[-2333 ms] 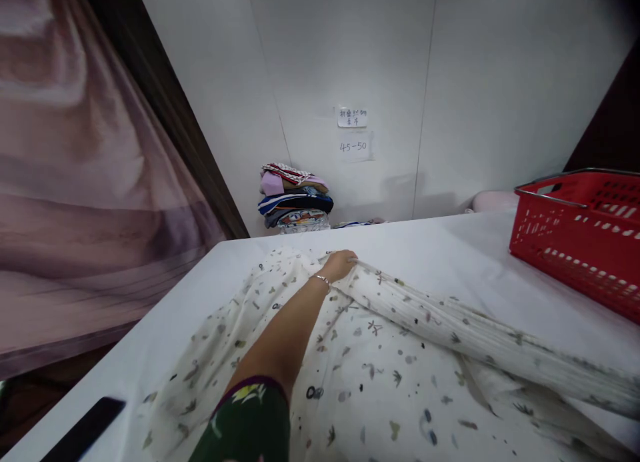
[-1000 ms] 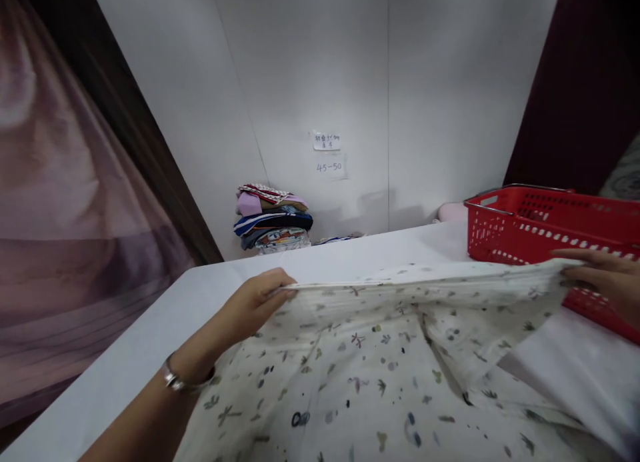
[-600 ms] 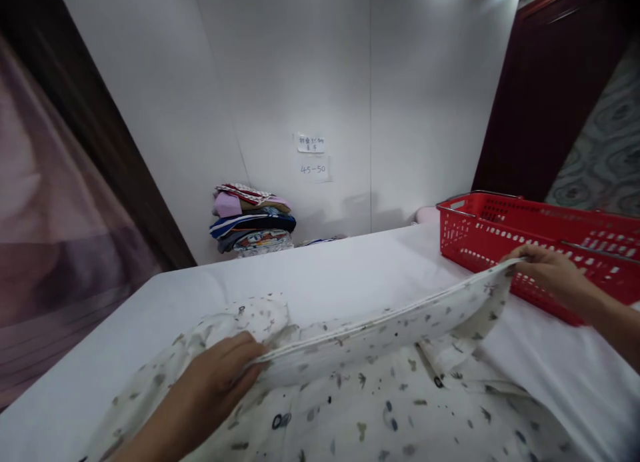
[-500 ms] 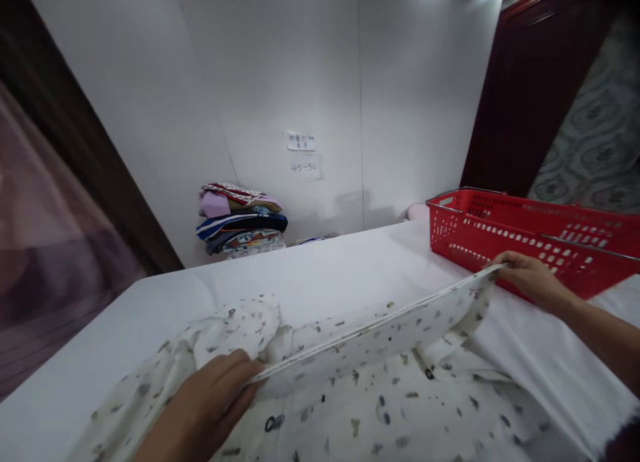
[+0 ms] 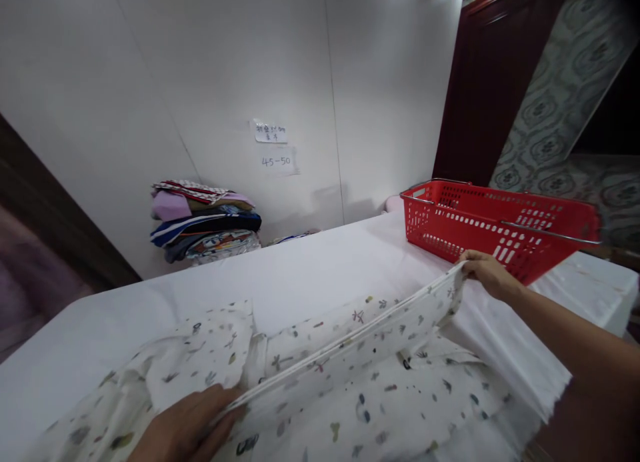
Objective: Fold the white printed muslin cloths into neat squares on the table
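Observation:
A thin white garment (image 5: 395, 389) with small printed motifs in green, grey and brown lies loosely spread over the near part of the table. Its edge is stretched in a raised, slanting line between my hands. My left hand (image 5: 193, 422), low in the view, is closed on the left end of that edge. At the other end, higher and to the right, my right hand (image 5: 487, 273) pinches the cloth just in front of the red basket. A sleeve-like part of the garment spreads out at left beyond my left hand. Some of the left fingers are hidden.
A red plastic basket (image 5: 450, 225) with metal handles stands on the white-covered table (image 5: 320, 275) at right. Folded clothes (image 5: 205, 222) are stacked by the wall at back left. Handwritten paper labels (image 5: 277, 161) are stuck on the wall. A dark red door (image 5: 480, 82) rises behind the basket.
My view has turned to the right, so the basket, clothes stack and labels sit further left. Both hands still hold the garment's edge, stretched much as before.

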Tool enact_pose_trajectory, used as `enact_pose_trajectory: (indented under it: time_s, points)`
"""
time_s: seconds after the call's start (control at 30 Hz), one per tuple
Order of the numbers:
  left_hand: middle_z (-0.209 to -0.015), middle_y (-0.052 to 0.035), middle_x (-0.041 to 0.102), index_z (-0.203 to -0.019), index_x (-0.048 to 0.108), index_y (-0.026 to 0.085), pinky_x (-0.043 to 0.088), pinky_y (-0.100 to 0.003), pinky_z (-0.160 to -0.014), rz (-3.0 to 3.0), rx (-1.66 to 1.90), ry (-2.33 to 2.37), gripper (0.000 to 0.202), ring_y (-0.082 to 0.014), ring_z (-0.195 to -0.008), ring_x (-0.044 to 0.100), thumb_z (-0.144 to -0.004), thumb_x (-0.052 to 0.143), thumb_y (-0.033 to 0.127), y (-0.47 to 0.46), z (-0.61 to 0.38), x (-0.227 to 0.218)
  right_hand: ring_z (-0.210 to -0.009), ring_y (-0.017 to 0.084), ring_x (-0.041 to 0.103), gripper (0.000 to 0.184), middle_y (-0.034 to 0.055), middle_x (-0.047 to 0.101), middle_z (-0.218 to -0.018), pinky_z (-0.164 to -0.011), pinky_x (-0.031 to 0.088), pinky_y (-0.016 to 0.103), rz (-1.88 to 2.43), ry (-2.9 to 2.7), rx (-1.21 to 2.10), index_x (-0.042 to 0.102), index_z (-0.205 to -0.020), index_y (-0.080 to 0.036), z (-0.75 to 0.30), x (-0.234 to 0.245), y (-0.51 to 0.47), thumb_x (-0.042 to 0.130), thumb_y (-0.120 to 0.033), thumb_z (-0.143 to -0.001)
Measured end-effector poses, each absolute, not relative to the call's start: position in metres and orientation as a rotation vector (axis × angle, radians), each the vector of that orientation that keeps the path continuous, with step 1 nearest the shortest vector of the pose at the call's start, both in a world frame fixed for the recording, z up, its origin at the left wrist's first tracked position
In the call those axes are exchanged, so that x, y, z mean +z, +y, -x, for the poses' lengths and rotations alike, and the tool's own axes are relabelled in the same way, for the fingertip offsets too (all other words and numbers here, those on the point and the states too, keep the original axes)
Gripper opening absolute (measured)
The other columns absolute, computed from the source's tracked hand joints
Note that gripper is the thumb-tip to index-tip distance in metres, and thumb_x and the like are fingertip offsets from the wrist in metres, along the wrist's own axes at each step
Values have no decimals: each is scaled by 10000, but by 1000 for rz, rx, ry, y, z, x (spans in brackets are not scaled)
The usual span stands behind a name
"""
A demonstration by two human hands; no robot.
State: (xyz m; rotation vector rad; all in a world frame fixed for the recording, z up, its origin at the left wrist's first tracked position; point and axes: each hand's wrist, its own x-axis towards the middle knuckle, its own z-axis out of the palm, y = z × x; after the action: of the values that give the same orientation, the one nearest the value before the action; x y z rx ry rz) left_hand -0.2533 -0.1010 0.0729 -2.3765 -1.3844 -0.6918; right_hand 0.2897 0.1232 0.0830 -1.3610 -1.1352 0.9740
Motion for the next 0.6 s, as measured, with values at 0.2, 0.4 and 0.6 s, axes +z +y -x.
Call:
enact_pose_trajectory:
  time_s: [0.2,0.4,0.6]
  points:
    - [-656,12,562,-811,552,220,438,-246,-584,2685,-544,-1444,82,-130,-616,535,-866,491,229,-99,219,96,-460,89,472,166,-27,503,-492,-469,399,191,1367,-989,793,507,-550,-169,-301,112,140,502,-3,-550]
    - [-655,18,536,-775,526,202,429,-320,-783,2741,-594,-1383,91,-124,-646,510,-841,497,146,-88,207,109,-437,78,478,231,-30,490,-474,-499,431,198,1342,-913,599,485,-537,-162,-303,152,158,496,60,-602]
    - [-652,24,544,-780,551,203,371,-397,-954,2643,-497,-1460,130,-116,-641,518,-846,450,156,-83,209,115,-454,67,489,254,-24,491,-517,-503,439,200,1419,-985,440,483,-555,-176,-303,174,159,494,62,-642]
